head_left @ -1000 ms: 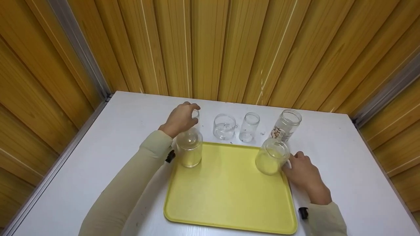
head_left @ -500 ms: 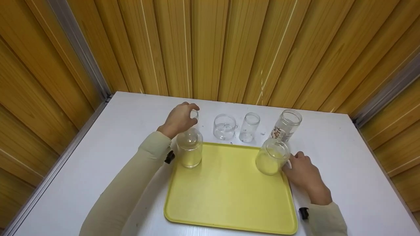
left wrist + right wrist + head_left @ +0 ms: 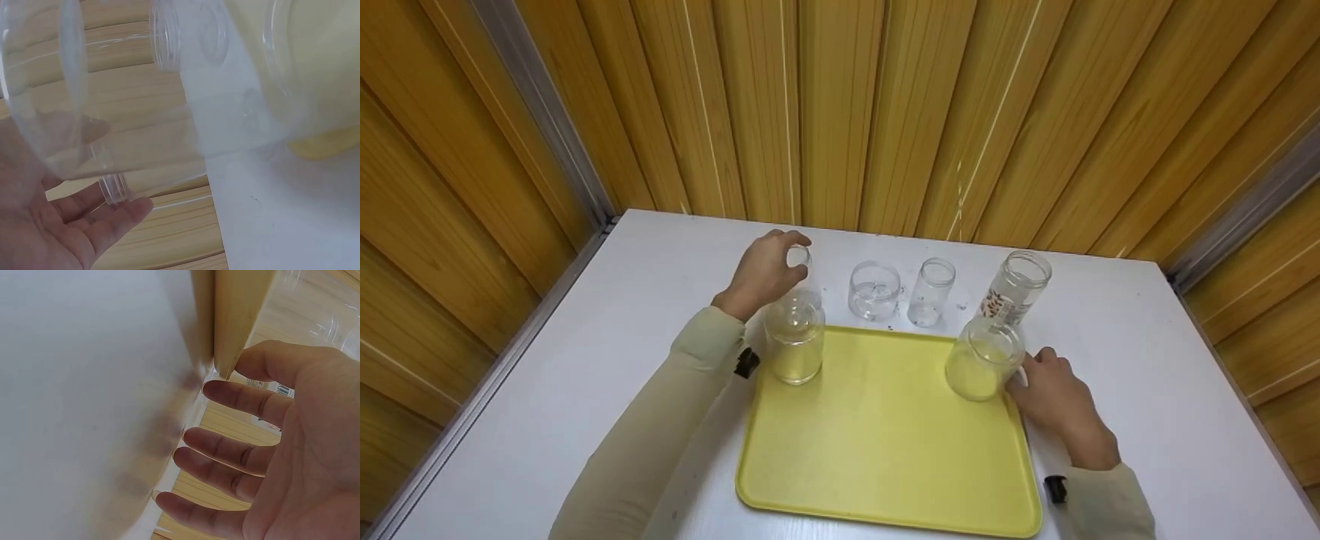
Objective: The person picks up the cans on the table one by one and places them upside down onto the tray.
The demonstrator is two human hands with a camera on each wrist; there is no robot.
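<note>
My left hand (image 3: 761,274) grips the neck of a clear bottle (image 3: 800,257) behind the tray's back left corner; the left wrist view shows its threaded neck (image 3: 115,188) between thumb and fingers. Its lower part is seen only through a large clear jar (image 3: 796,352), which stands upright on the yellow tray (image 3: 885,450). My right hand (image 3: 1054,394) rests at the tray's right edge, beside a wide clear jar (image 3: 979,371) on the tray. In the right wrist view its thumb (image 3: 270,360) touches the tray's side, and its nearly straight fingers (image 3: 225,453) reach the white tabletop.
Behind the tray stand a short clear jar (image 3: 874,292), a slim clear jar (image 3: 931,292) and a taller jar with a printed label (image 3: 1012,289). A yellow wood-look panel wall (image 3: 840,112) closes off the back of the white table (image 3: 682,247).
My left hand has shifted slightly left and back with the bottle, so more of its neck shows. The right hand, the tray and the other jars keep their places.
</note>
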